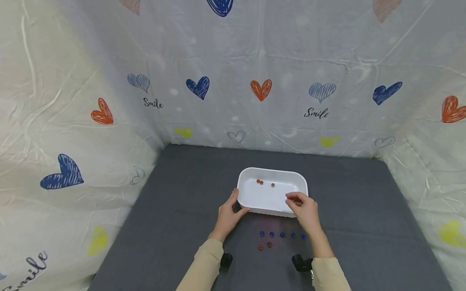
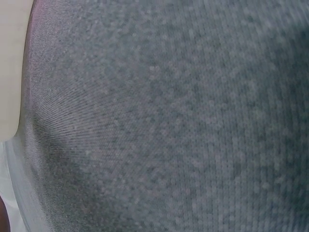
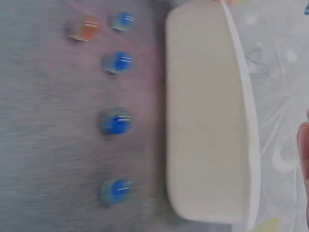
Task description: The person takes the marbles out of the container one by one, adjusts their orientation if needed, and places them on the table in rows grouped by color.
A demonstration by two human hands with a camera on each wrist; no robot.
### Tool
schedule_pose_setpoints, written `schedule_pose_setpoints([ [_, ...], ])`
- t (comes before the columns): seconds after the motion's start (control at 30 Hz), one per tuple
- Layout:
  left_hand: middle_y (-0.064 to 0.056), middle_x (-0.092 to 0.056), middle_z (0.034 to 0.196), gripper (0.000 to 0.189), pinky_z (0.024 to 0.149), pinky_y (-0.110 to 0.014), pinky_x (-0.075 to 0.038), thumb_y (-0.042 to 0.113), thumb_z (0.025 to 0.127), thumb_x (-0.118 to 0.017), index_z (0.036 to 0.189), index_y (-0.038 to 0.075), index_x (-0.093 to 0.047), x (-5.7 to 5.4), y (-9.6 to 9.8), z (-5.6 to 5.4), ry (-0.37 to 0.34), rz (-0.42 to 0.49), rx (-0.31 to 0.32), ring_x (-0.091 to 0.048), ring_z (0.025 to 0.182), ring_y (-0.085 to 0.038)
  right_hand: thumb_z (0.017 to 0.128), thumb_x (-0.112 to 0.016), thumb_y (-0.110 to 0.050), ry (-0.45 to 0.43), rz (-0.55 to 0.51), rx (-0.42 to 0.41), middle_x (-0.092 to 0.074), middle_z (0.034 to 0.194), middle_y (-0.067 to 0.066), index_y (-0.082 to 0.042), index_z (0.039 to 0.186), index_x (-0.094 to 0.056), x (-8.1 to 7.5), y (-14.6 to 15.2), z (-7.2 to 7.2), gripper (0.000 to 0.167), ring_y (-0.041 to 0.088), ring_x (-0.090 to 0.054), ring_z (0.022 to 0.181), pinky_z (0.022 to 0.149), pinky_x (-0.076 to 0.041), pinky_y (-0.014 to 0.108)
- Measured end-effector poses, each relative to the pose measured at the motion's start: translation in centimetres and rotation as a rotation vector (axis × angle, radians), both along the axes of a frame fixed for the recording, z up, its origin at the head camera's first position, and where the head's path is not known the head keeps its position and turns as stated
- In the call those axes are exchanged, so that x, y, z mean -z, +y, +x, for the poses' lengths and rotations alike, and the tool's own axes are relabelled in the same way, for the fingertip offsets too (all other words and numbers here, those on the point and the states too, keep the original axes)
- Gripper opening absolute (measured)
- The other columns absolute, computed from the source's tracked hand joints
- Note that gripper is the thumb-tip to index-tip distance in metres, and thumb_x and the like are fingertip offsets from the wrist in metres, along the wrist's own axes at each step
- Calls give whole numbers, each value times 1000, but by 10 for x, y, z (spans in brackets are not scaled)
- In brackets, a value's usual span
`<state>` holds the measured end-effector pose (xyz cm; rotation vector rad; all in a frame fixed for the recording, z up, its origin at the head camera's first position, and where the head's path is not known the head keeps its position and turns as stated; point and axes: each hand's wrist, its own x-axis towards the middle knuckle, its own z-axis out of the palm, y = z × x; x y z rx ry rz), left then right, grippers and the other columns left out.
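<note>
A white rectangular tray (image 1: 271, 173) stands on the dark cloth. My left hand (image 1: 227, 216) grips its near left corner, fingers along the left side and thumb at the front wall. Over the tray's right part hovers my right hand (image 1: 303, 208), thumb and fingers bent toward each other; whether a marble sits between the fingertips I cannot tell. Inside the tray lie two orange marbles (image 1: 258, 181) and a brownish marble (image 1: 273, 185). In front of it runs a row of several blue marbles (image 1: 282, 235). Nearer still are an orange marble (image 1: 260, 247) and a brownish marble (image 1: 270, 244).
A dark grey cloth (image 1: 182, 186) covers the table. Behind and at both sides hangs a pale curtain (image 1: 225, 109) with printed hearts. Black devices (image 1: 301, 263) show by the wrists. In the right wrist view, the tray wall (image 3: 207, 116) rises beside the blue marbles.
</note>
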<state>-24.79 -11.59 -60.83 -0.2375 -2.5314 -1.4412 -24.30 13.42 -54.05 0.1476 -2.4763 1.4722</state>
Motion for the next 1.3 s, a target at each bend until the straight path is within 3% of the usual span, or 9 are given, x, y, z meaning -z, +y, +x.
schedule_pose_setpoints([
  [0.2, -16, -30, 146, 82, 101, -30, -38, 27, 76, -76, 142, 2, -33, 1, 0, 0, 1, 5, -4, -26, 134, -22, 84, -69, -7, -18, -4, 1, -68, 87, 8, -2, 95, -70, -11, 1, -34, 12, 21, -65, 80, 69, -55, 33],
  [0.57, -16, -30, 146, 82, 102, -29, -37, 27, 77, -75, 142, 2, -33, -2, -2, 1, -7, 7, -10, -25, 134, -21, 86, -67, -10, -134, 2, 7, -66, 91, 11, -2, 101, -69, -7, -16, -77, 17, 24, -61, 83, 71, -53, 37],
  [0.7, -17, -31, 145, 82, 101, -31, -38, 29, 77, -75, 142, 1, -34, -3, -1, 3, -4, -2, -8, -26, 133, -23, 85, -67, -9, -200, -5, -2, -65, 92, 12, 1, 101, -69, 1, -22, -87, 18, 25, -60, 86, 71, -52, 36],
  [0.97, -16, -31, 145, 83, 100, -31, -38, 33, 76, -74, 142, 2, -33, -4, 0, 4, 3, -16, 0, -27, 133, -25, 80, -70, -4, -243, -23, 28, -66, 85, 14, 6, 93, -70, 22, -30, -103, 16, 26, -59, 79, 63, -48, 29],
  [1.3, -17, -31, 145, 81, 101, -32, -38, 30, 77, -75, 141, 1, -34, -3, -1, 5, 2, 1, 3, -26, 133, -24, 74, -71, 1, -330, -35, 44, -65, 82, 16, 8, 92, -68, 35, -37, -107, 20, 24, -58, 72, 60, -49, 26],
])
